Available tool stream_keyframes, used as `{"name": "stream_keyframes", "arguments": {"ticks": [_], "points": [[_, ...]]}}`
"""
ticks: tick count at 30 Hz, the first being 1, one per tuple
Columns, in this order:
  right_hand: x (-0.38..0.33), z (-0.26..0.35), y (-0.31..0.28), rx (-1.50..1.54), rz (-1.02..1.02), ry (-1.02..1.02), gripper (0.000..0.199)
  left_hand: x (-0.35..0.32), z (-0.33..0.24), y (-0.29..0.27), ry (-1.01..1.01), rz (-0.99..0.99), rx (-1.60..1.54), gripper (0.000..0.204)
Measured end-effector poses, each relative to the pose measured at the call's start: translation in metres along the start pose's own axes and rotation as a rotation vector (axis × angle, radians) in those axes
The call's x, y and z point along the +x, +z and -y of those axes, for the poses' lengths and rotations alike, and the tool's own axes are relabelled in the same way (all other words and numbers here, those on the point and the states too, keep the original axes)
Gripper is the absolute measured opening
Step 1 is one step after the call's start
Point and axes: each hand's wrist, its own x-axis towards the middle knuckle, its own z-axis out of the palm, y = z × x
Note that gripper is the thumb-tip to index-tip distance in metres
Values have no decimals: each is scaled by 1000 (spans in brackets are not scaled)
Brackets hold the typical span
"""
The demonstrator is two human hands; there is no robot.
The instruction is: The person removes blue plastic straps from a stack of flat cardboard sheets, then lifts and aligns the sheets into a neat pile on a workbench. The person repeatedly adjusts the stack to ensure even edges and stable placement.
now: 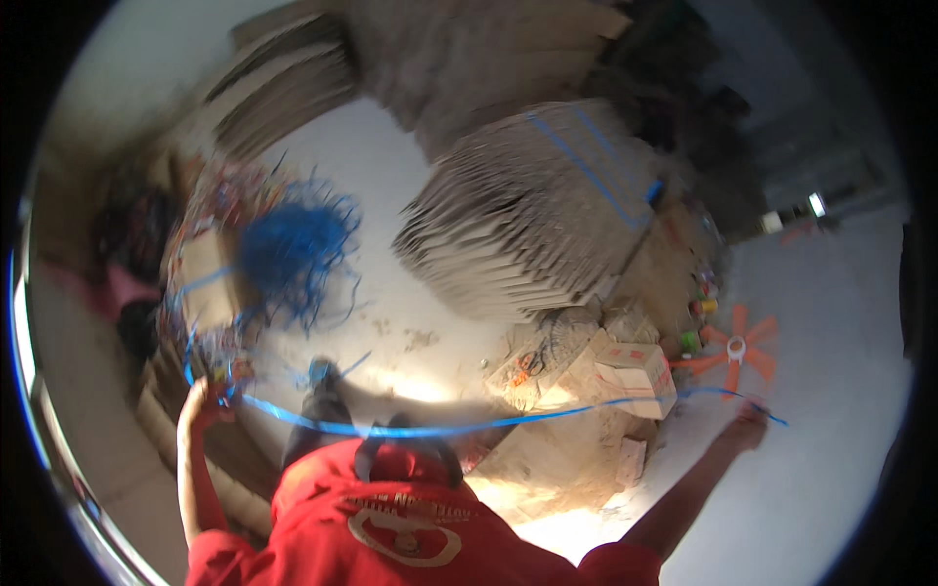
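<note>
A long blue plastic strap (391, 431) is stretched across in front of my red shirt, sagging a little in the middle. My left hand (205, 402) is closed around it at the left, where more of the strap loops up beside the fingers. Far out to the right, my right hand (750, 420) grips it near its other end, and a short tail sticks out past the fingers. Motion blurs the right fingers somewhat. Beyond the left hand lies a tangled heap of blue strapping (293, 254), next to a cardboard box (205, 298) with a blue band around it.
A large stack of flattened cardboard (528, 225), with blue straps across it, stands ahead. Another cardboard stack (283, 98) is at the far left. A small carton (640, 379) and loose cardboard lie front right, near an orange fan (757, 363).
</note>
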Motion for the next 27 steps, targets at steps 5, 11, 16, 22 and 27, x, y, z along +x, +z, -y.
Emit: {"name": "stream_keyframes", "arguments": {"ticks": [5,11,16,22,27], "points": [[-212,-65,37,372,140,562,9,20,-135,-6,-195,-72,-663,12],[-398,-32,177,-75,808,1066,15,46,-311,22,431,65,-632,10],[-452,-41,179,650,809,1184,16,24,-416,47,1010,220,-240,8],[-410,-72,137,308,245,696,10,42,-334,49,1095,265,59,8],[-373,-65,90,174,-35,585,8,79,-187,24,892,64,107,17]]}}
